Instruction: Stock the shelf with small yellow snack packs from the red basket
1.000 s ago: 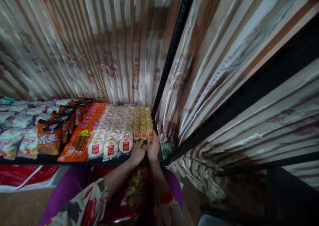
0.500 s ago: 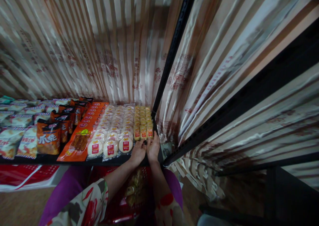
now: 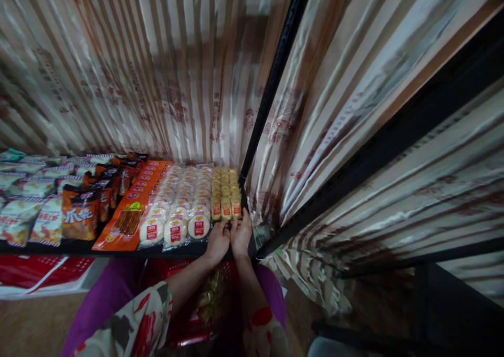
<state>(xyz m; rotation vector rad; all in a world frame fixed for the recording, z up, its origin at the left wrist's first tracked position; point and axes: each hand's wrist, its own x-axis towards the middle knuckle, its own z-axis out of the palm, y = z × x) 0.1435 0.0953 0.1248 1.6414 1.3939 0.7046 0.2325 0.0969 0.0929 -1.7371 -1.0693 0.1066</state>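
Observation:
Side by side at the front right corner of a black shelf are my left hand and my right hand. Both touch the front of a row of small yellow snack packs. The fingers of each hand curl against the nearest packs; whether they grip one is hidden. Round white cakes in clear wrap lie just to the left of the hands.
Orange flat packs, dark orange bags and pale striped bags fill the shelf leftward. A black upright post stands behind, with striped curtain all around. A red basket with yellow packs sits below my arms.
Both hands have stayed at the front of the yellow packs, shifting only slightly. The view has drifted a little.

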